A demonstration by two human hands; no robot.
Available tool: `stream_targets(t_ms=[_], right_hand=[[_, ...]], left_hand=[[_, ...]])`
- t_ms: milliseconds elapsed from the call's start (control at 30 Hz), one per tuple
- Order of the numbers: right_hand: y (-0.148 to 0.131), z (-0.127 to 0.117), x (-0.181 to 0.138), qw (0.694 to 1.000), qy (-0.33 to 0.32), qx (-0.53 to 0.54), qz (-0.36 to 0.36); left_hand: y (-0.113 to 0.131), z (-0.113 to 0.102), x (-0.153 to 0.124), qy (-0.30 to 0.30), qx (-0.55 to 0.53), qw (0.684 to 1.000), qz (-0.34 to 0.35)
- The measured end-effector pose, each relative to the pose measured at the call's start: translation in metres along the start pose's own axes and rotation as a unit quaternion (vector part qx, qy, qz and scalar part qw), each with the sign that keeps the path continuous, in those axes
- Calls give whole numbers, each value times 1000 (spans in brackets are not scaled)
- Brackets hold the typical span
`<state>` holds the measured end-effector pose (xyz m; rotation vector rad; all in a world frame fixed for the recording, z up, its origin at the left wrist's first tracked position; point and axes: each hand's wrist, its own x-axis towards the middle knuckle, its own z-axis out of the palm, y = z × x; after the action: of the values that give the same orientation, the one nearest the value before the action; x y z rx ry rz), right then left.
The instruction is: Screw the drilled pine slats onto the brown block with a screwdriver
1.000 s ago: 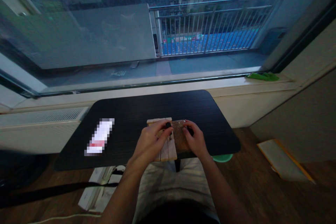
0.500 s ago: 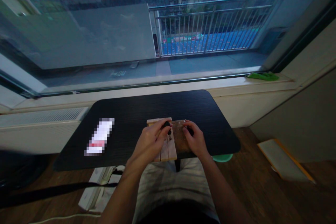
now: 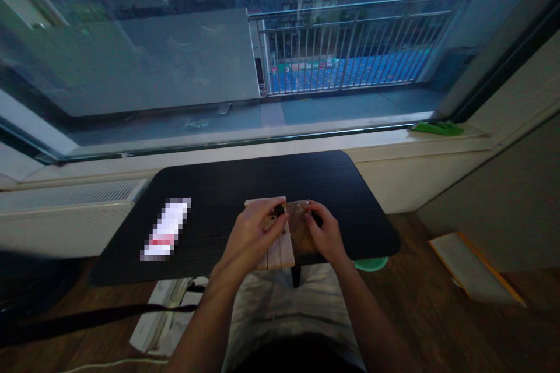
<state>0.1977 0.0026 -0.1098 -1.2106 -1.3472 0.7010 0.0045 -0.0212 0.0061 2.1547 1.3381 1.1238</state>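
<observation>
My left hand [image 3: 254, 227] is over a small board of pale wooden slats [image 3: 275, 255], its thumb and index finger around a small dark round piece [image 3: 279, 210]. Another small dark spot shows on the slats below the thumb. Beside the board's right edge lies a brown piece that looks wrapped in shiny clear plastic [image 3: 301, 233]. My right hand [image 3: 327, 230] rests at the right of this brown piece, with its fingers curled and fingertips near its top. A dark patch [image 3: 317, 219] shows between the right thumb and index finger; I cannot make out what it is.
A black table [image 3: 210, 186] with rounded corners bears everything. At its left lies a blurred-out bright phone-like rectangle [image 3: 167, 227]. Behind are a window sill [image 3: 306, 143] with a green cloth [image 3: 438, 128] and a radiator [image 3: 109, 192]. A green basin rim [image 3: 371, 263] shows below the table's right edge.
My left thumb has moved slightly down, away from the index finger, so more of the dark piece and the slats show. My right hand has hardly moved.
</observation>
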Motion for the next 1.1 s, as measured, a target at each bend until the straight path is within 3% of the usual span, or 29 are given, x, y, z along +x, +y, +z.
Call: stream_targets(t_ms=[167,1100], right_hand=[[1,1,0,1000,4,0,-1],[0,0,0,1000,3,-6,-5]], left_hand=[[-5,2,-1,14,19,1000,-2],[11,-12,3,-109,-11,992,-62]])
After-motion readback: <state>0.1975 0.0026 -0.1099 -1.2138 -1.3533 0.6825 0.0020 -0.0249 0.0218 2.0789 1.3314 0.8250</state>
